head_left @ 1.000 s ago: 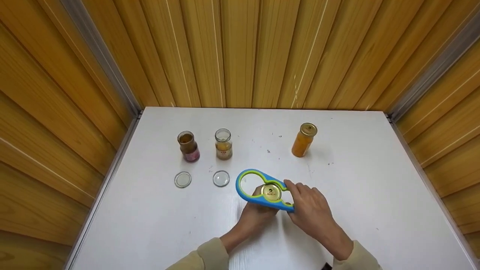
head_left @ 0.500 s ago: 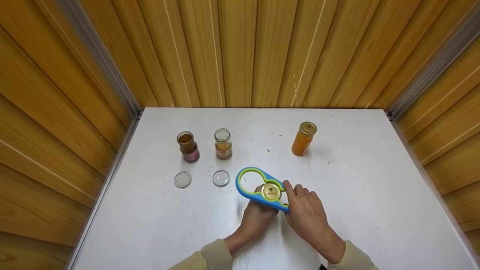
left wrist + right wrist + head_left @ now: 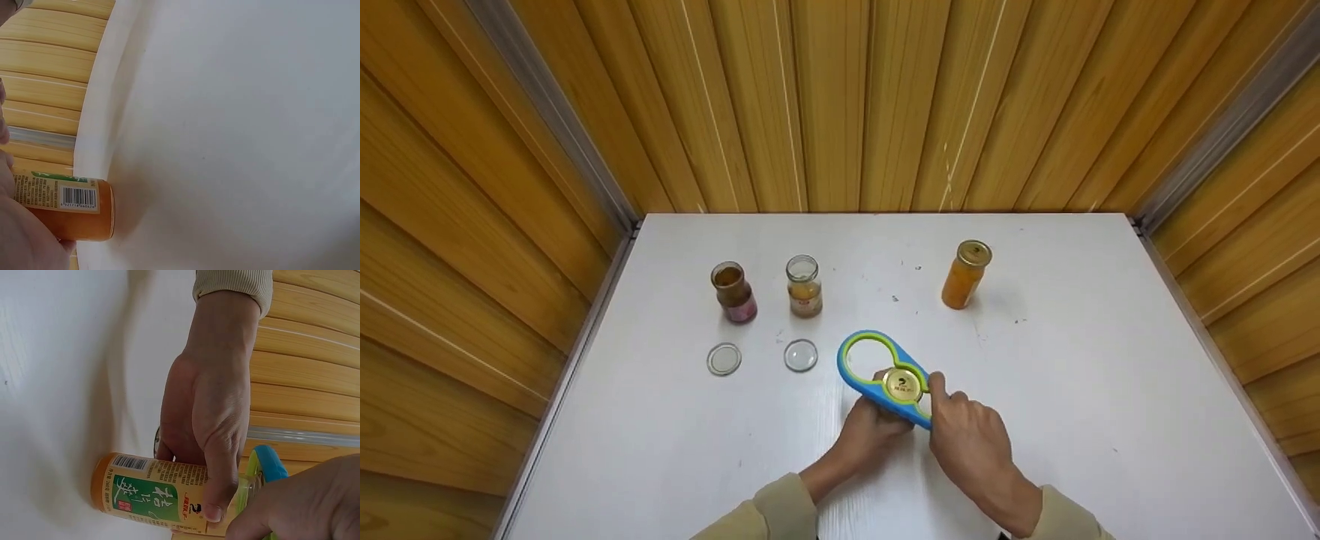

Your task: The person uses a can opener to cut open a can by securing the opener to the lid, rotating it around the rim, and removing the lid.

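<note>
My left hand [image 3: 870,439] grips a jar of orange contents around its body; the label with a barcode shows on the jar [image 3: 70,205] in the left wrist view. Its gold lid [image 3: 901,385] sits inside a ring of a blue and green jar opener [image 3: 846,367]. The narrow end of that opener is gripped by my right hand [image 3: 975,446], thumb side toward the lid. In the right wrist view the jar stands upright on its base, close over the white table [image 3: 50,410], and the left thumb lies along the label.
Two lidless jars stand at back left, one dark [image 3: 736,296], one pale yellow [image 3: 805,289]. Two lids [image 3: 724,359] lie in front of them. A gold-lidded jar of orange contents [image 3: 964,281] stands at back right. Wood-patterned walls [image 3: 840,105] enclose the table.
The jar opener has turned clockwise around the lid as seen from above. My right hand has shifted left with its end, while the left hand and the jar stay nearly in place.
</note>
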Demonstrator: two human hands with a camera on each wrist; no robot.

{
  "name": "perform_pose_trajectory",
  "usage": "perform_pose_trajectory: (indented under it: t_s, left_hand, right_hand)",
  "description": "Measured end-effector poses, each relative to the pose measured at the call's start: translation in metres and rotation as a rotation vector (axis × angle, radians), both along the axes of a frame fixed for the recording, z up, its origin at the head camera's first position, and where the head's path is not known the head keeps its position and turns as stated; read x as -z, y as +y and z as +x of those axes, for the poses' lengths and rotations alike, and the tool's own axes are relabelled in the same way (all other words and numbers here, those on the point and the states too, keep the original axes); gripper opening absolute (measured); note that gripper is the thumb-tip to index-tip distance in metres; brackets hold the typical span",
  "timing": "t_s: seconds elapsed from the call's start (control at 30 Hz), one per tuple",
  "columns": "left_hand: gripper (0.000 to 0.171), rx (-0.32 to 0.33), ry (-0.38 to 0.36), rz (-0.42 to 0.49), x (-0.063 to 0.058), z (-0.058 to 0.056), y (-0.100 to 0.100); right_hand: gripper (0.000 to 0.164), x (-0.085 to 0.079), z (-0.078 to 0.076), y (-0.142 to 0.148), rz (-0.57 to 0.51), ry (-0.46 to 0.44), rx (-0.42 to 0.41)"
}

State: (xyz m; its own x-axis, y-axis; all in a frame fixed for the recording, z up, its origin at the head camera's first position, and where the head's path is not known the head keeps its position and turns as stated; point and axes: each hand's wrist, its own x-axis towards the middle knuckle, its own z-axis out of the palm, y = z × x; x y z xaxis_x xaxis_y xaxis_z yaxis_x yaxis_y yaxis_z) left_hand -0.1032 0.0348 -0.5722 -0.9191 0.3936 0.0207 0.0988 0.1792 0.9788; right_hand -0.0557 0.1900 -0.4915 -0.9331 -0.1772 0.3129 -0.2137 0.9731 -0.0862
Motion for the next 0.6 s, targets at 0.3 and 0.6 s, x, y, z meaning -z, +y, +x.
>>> perform_pose_trajectory:
  t_s: [0.3,0.6]
  left_hand:
    - [0.061,0.071,-0.02,-0.027,-0.0024,-0.0048,-0.0073]
    - [0.062,0.083,0.006,0.011,-0.0036,-0.0081,-0.011]
  right_hand:
    - [0.054,0.0018,0.0026,0.0009,-0.002,-0.01,-0.005]
    - [0.057,0.0004,0.0003,0.0037,0.012,-0.033,-0.024]
